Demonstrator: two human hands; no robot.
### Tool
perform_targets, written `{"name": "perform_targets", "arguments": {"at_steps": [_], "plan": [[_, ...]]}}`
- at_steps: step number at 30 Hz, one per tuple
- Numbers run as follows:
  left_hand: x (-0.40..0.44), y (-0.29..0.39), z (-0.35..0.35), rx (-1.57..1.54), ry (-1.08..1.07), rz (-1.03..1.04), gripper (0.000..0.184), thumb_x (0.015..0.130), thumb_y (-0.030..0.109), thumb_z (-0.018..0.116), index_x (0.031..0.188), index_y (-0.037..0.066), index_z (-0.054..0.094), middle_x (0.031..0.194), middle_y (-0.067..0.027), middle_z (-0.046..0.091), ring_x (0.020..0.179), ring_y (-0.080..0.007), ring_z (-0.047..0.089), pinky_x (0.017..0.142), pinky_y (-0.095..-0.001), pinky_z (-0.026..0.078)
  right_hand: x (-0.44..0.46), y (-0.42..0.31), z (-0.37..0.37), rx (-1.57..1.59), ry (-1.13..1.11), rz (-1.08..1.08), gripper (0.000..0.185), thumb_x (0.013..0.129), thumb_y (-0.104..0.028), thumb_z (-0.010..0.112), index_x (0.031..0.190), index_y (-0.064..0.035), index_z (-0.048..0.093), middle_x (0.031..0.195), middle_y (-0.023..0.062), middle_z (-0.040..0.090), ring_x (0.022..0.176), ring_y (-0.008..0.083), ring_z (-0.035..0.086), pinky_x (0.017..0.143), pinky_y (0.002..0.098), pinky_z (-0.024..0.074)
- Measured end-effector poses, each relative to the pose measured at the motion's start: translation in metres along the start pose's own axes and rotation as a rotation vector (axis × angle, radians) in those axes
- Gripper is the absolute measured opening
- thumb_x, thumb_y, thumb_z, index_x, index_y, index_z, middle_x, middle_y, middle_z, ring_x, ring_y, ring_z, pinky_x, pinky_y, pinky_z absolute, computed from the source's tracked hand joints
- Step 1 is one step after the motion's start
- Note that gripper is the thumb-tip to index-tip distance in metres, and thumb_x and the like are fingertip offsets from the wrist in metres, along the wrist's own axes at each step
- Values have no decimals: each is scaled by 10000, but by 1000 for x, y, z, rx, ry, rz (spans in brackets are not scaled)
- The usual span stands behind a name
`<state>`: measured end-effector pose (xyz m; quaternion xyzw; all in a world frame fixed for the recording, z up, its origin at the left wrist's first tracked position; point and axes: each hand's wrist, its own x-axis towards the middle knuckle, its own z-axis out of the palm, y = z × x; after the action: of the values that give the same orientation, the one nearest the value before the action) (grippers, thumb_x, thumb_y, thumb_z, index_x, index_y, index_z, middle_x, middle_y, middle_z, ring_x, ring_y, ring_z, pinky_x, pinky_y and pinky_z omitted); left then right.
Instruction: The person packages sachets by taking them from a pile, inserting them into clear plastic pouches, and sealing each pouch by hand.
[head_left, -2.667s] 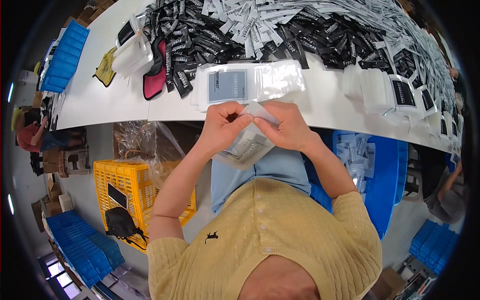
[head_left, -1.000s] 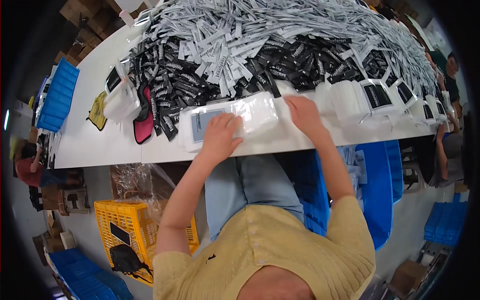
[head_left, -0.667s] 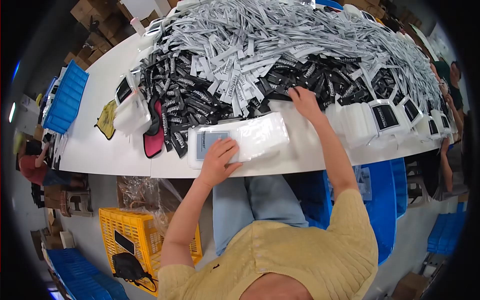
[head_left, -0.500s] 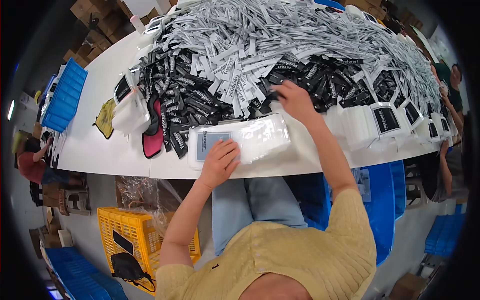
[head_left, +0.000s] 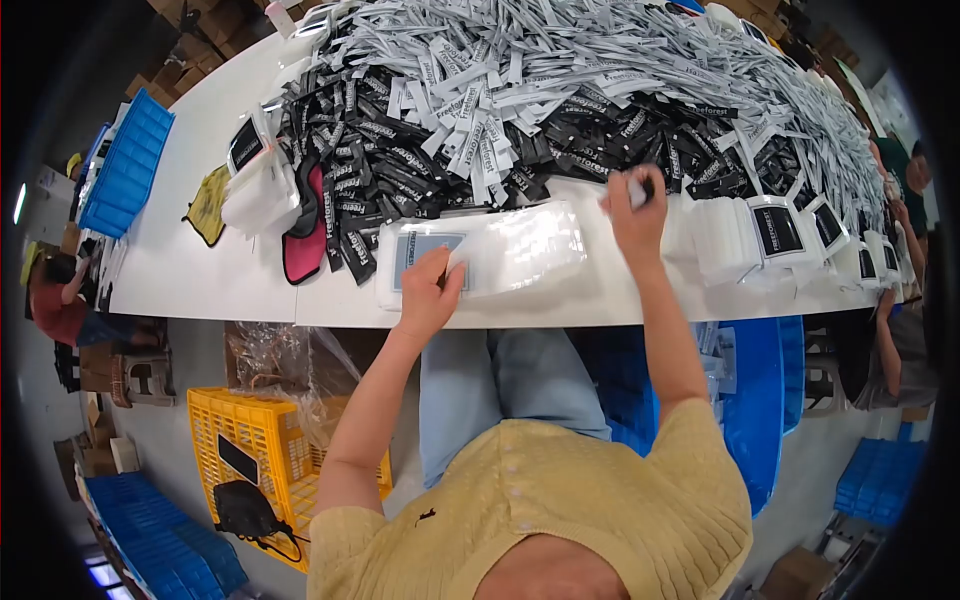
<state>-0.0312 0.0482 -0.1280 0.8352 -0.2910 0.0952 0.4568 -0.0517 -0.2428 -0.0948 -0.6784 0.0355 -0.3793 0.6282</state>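
A stack of clear plastic bags (head_left: 535, 250) lies flat at the table's front edge, with a grey-blue "Freeforest" label panel (head_left: 410, 262) at its left end. My left hand (head_left: 432, 290) is over that panel, fingers pinched on the top bag. Just beyond the stack's right end, my right hand (head_left: 637, 215) is raised and closed around a small black-and-white packet (head_left: 646, 188), blurred by motion; how many it holds is hidden. Black "Freeforest" packets (head_left: 400, 185) lie in a heap behind the stack, with many white packets (head_left: 480, 150) piled over and beyond them.
Bundles of labelled bags stand on the right (head_left: 775, 235) and left (head_left: 255, 175). Near the left bundle lie a yellow cloth (head_left: 208, 205) and a pink-edged black piece (head_left: 303, 250). Below are a yellow crate (head_left: 240, 420) and blue bins (head_left: 750, 400). Other people work at both sides.
My right hand has moved right and toward me from the black packets, now closed around a packet. My left hand's fingers, flat on the label before, are now pinched and slightly lifted.
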Motion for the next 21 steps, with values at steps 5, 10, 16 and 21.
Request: {"name": "perform_targets", "arguments": {"at_steps": [5,10,16,21], "plan": [[4,36,4,-21,161,142,275,694,-58,620,959,9,643,732,-100,529,619,-267,524,598,-379,434,-60,14,-26,-423,-197,89,175,880,-156,595,812,-5,539,629,7,541,545,89,456,529,243,393],[7,66,-2,203,99,635,453,550,-21,668,1000,-5,626,734,-83,475,719,-274,524,627,-369,448,-63,-45,11,-207,-373,341,205,883,-183,594,819,11,606,601,14,561,540,89,501,492,245,388],[-3,86,-3,-12,21,321,277,714,67,689,965,-29,624,723,-86,520,664,-230,542,604,-338,460,-63,-70,38,-131,-562,437,205,837,-200,635,840,5,634,635,50,600,579,165,607,524,309,456],[-15,92,-8,-846,-34,-445,177,835,76,583,946,-50,637,765,-74,624,684,-128,607,640,-251,496,-86,-77,57,-356,-698,-275,188,702,-96,657,880,-51,615,766,125,624,660,309,601,571,349,480]]}}
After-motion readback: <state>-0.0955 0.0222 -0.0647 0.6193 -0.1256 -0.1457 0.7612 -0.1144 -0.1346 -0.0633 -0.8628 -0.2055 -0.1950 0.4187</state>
